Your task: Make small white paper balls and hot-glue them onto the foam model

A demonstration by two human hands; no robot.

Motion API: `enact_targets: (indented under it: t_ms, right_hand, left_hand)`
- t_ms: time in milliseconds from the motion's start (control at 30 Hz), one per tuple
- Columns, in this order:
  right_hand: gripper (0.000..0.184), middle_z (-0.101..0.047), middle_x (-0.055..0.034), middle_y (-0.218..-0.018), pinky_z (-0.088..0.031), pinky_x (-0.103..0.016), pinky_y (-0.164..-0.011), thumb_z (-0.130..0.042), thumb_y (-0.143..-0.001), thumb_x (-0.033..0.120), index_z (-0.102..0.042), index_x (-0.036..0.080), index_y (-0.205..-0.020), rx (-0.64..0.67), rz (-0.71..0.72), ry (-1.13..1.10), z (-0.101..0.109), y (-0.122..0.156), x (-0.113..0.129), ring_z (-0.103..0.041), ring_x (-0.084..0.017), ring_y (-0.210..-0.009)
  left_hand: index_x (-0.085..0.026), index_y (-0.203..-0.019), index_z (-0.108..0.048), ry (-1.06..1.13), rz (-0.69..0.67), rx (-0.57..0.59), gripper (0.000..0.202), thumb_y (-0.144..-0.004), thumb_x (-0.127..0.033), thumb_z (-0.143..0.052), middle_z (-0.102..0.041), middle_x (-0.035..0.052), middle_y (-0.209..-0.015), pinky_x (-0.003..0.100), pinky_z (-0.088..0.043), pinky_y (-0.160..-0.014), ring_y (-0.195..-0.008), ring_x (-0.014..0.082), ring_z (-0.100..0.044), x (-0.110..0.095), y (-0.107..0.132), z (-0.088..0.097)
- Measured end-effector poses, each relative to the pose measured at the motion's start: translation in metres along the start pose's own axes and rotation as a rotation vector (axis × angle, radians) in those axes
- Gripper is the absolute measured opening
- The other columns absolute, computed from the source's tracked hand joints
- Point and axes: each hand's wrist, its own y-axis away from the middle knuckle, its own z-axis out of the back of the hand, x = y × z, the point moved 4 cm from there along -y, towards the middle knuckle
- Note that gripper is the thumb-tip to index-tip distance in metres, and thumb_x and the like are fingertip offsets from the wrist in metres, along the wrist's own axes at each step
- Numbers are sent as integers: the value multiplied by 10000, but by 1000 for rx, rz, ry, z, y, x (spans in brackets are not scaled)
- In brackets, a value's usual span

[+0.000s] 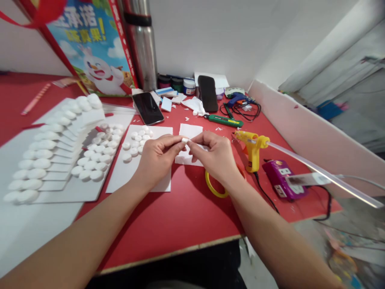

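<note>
"Over the red table [189, 220], what is held?"

"One small white piece [184, 140], above a paper slip [191, 130]; left hand [158, 157] and right hand [215, 154] both pinch it."

"Hazards?"

"Uneven pressure could make it slip; the right hand swinging outward could topple the glue gun [253, 151]."

Craft workspace: yellow glue gun [254, 155], small jars [177, 85], red worktable [168, 233].

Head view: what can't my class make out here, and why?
All in the head view:
White piece: partly covered by fingers of the left hand and right hand.
Yellow ring: partly behind the right arm.
Bottle: top cut off by the upper edge.
Green tool: markings too small.
</note>
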Motion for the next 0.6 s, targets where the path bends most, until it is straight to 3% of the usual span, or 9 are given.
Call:
enact_targets:
  t_ms: [100,400,600]
  right_hand:
    - [195,-695,-3,-641,-453,-267,-575,-726,-862,303,-671,182,-719,-50,6,43,-3,4,1,-611,-131,-571]
    - [207,-712,-8,-713,-513,-246,-551,-683,-934,362,-689,173,-849,19,45,-120,-11,9,0,-665,-121,-532]
    - [186,-713,-6,-747,-526,-242,-584,-661,-954,324,-685,176,-844,33,102,-90,-5,5,1,-662,-107,-561]
  left_hand:
    - [-220,-979,-818,-75,-67,-46,167,-939,-269,-664,-750,35,-894,302,-532,-785,-831,183,-660,-4,2,-1]
    - [-205,-1045,-806,-212,-184,-133,197,-976,-246,-627,-737,63,-926,303,-517,-814,-852,182,-667,-11,8,-4]
    - [-238,-1108,-806,-173,-202,-56,219,-988,-258,-623,-765,57,-954,297,-539,-816,-859,172,-688,-12,9,-3]
